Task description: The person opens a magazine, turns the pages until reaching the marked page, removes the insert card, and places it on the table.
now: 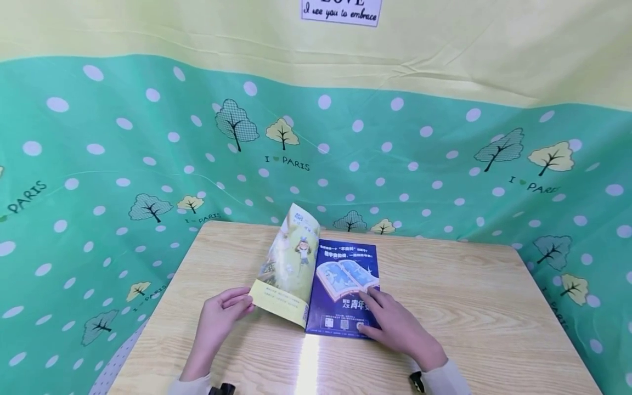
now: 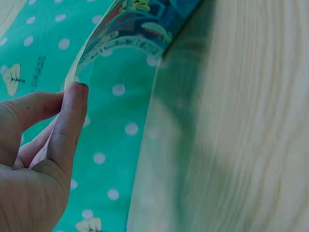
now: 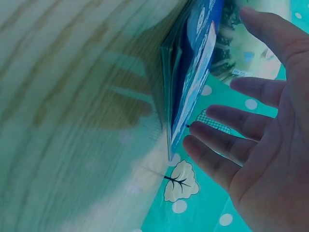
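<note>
An open magazine (image 1: pixel 328 307) lies on the wooden table, its right-hand page dark blue with a picture of an open book. The left leaf (image 1: pixel 291 269), yellow-green with a cartoon figure, is raised and curved. At its lower left corner, my left hand (image 1: pixel 224 315) pinches the edge between thumb and fingers; the left wrist view shows the fingertips (image 2: pixel 77 89) on the leaf's edge. My right hand (image 1: pixel 395 323) is at the right edge of the blue page, fingers spread and fairly straight. In the right wrist view, those fingers (image 3: pixel 236 121) extend over the magazine's side.
The light wooden table (image 1: pixel 469 307) reaches out on both sides of the magazine. Behind and beside it hangs a green dotted curtain (image 1: pixel 424 159) printed with trees and lettering. A bright reflection (image 1: pixel 308 362) shows on the tabletop in front of the magazine.
</note>
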Tool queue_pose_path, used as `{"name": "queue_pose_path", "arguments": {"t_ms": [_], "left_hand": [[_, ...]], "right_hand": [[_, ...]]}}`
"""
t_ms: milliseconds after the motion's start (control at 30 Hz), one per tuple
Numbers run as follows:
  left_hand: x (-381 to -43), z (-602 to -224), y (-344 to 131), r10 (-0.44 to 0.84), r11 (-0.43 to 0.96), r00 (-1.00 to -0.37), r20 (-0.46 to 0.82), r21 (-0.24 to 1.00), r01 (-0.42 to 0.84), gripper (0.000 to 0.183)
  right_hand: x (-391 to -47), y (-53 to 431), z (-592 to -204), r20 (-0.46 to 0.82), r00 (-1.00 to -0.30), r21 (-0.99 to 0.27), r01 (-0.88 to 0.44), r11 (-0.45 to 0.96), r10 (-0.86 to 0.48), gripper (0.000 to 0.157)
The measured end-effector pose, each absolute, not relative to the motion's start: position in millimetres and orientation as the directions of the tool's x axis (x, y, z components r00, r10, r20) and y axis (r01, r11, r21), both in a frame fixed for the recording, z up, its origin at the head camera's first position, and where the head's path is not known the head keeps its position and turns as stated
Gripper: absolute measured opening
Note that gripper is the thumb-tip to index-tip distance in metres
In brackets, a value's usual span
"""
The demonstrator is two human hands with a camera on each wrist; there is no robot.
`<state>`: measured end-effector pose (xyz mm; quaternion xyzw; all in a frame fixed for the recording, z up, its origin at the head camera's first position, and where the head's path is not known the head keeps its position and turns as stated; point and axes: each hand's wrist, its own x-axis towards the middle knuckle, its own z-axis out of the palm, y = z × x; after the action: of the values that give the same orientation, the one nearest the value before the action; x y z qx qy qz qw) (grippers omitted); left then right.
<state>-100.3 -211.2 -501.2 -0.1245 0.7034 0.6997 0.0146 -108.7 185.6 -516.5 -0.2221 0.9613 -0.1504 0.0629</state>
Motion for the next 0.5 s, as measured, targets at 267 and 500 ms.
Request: {"name": "queue_pose_path", "arguments": {"t_ms": [267,500], "left_hand": [[-92,-503,-234,-0.212,0.121,-0.952,-0.222,0.96,-0.251,0.034],[-86,-506,-244,-0.204,0.356,-0.957,-0.206,0.895,-0.269,0.037]], "right_hand": [[-109,189,-519,-0.092,-0.862,-0.304,-0.452,0.838,-0.498,0.085],[-108,191,-522,-0.11,-0.852,-0.302,-0.463,0.833,-0.513,0.085]]}}
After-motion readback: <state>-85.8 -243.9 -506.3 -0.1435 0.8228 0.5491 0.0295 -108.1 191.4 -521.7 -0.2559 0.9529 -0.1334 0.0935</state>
